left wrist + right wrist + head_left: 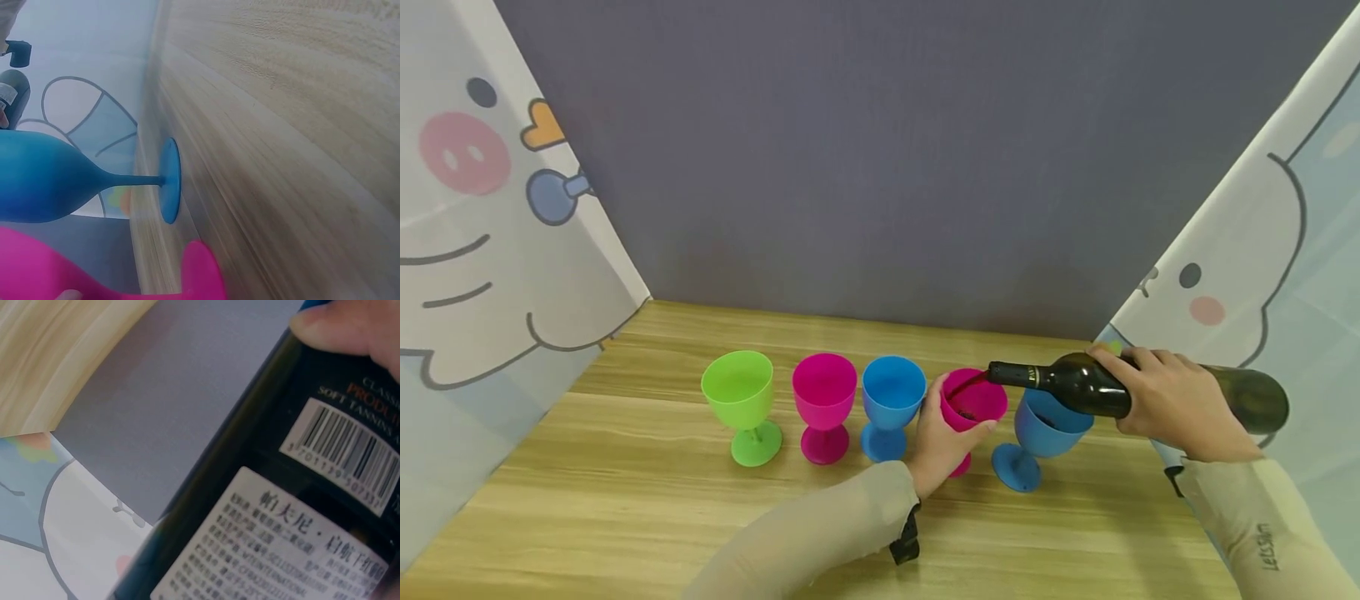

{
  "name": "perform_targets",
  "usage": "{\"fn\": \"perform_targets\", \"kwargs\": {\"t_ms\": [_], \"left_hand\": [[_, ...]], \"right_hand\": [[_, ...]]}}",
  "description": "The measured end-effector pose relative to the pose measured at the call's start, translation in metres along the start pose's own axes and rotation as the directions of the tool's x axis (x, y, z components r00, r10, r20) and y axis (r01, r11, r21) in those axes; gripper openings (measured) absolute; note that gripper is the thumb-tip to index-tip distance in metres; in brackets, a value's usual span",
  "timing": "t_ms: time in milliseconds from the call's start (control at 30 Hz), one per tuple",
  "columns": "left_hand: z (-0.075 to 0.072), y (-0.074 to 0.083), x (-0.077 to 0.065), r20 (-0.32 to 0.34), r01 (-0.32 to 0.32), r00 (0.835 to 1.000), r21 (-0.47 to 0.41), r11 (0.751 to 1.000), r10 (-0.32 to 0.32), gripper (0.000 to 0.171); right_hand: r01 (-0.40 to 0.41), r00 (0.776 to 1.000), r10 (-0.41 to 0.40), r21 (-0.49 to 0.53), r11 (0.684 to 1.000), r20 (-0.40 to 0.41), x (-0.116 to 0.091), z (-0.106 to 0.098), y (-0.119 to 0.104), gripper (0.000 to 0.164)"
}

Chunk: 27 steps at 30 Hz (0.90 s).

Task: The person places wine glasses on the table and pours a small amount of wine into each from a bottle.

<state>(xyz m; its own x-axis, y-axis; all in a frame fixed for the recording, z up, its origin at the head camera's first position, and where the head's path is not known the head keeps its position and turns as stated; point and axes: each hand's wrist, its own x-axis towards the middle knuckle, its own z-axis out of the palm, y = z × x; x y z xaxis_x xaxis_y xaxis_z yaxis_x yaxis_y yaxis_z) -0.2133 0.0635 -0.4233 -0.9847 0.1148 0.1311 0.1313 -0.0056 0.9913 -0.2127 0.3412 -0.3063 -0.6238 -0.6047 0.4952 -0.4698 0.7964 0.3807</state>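
My right hand (1180, 400) grips a dark wine bottle (1082, 383) around its body, tilted nearly level with its neck pointing left. A thin red stream of wine (967, 384) runs from its mouth into a pink goblet (988, 403). Fingers and thumb of my left hand (938, 442) are wrapped around that goblet's bowl. To its right, under the bottle, stands a blue goblet (1051, 435) with dark liquid inside; the bottle hides part of its rim. The right wrist view shows the bottle's white back label (269, 544) and barcode (340, 456) close up.
Left of my left hand stand another blue goblet (892, 392), a second pink goblet (824, 390) and a green goblet (739, 390) in a row on the wooden table (625, 500). A grey panel (880, 167) rises behind, with cartoon-printed sheets (475, 292) at both sides.
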Motion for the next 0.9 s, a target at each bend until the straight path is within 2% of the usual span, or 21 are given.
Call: {"fn": "perform_targets", "kwargs": {"t_ms": [233,433,667,900], "left_hand": [[0.0,0.0014,-0.001,0.013,0.006,1.0,-0.012,1.0,-0.006,0.086],[0.0005,0.0001,-0.0008,-0.003,-0.011,1.0,0.021,1.0,0.011,0.087],[-0.0029,0.0069,-0.001,0.03,0.057,0.998,0.024,0.998,-0.058,0.088],[-0.0025,0.008,-0.002,0.032,0.047,0.998,0.042,0.998,-0.048,0.088]], "right_hand": [[-0.018,1.0,0.018,0.0,1.0,0.02,0.0001,-0.0027,-0.0006,0.089],[-0.04,0.998,0.039,0.021,0.999,0.051,-0.0016,-0.0028,-0.0012,0.089],[-0.053,0.996,0.051,0.029,0.998,0.078,0.0012,-0.004,-0.0004,0.088],[-0.039,0.996,0.036,0.036,0.999,0.087,0.0024,-0.0048,-0.001,0.088]]}}
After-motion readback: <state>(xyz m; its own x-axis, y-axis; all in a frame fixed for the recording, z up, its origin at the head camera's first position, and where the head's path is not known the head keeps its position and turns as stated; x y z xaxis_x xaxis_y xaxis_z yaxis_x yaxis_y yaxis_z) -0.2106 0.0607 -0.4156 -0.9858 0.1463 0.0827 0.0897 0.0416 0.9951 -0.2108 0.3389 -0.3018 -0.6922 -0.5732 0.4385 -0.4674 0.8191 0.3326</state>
